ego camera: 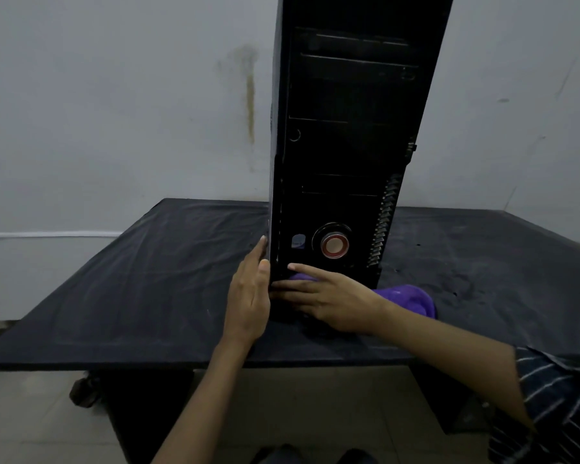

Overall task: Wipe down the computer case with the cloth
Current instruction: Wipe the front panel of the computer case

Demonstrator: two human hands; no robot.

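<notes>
- Pale grey wall (114,112) fills the background, marked by a brownish vertical stain (250,95) just left of the tower and a thin white line (51,234) low on the left.
- Below it stands a table (131,279) draped in wrinkled black fabric, dusty in patches toward the right; beige floor tiles (332,403) show beneath its front edge.
- On the table, upright and near the middle, stands the black computer case (345,128), its front panel toward the camera and its top running out of view.
- Drive-bay covers cross the upper front; lower down sits a round power button (335,244) with a red ring, a small blue sticker (298,242) beside it on the left, and a slanted row of vent slats (384,219) along the right edge.
- The left hand (250,296) lies flat against the case's lower left side edge, fingers straight and together, pointing up, the thumb resting at the front corner.
- The right hand (329,296) reaches in from the right across the bottom of the front panel, fingers extended and slightly spread, pressing the purple cloth (412,298) against the case.
- A small fold of cloth shows above the fingers, just under the button; the rest bunches behind the wrist and trails onto the table at the case's lower right corner.
- A dark sleeve with pale stripes (556,396) covers the right upper arm at the lower right of the view.
</notes>
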